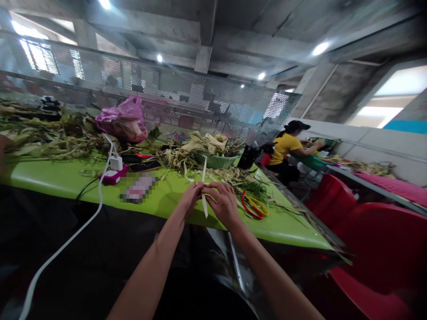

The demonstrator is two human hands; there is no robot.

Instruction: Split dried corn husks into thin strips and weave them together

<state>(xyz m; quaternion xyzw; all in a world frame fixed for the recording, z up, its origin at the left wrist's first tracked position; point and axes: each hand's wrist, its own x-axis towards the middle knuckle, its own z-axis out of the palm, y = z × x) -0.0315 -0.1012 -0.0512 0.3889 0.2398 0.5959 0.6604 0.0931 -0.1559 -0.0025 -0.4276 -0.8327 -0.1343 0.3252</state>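
In the head view, a narrow pale husk strip [204, 207] runs upright between my hands above the front part of the green table. My left hand [191, 196] pinches it from the left side. From the right, my right hand [223, 201] grips the same strip, its fingertips meeting those of the left. A short pale piece seems to cross the strip where the fingertips meet, though the fingers partly hide it. Just right of my right hand lie hand tools with red and yellow handles [255, 206]. Behind the hands stands a green basket [218, 162] heaped with dry husks [210, 144].
Left of my hands lie a blurred-out flat object [139, 187], a dark phone [145, 166] and a magenta power block [113, 176] with a white cable. A purple plastic bag [122, 119] sits among husks. A person in yellow [285, 149] works at the right, beyond red chairs [376, 240].
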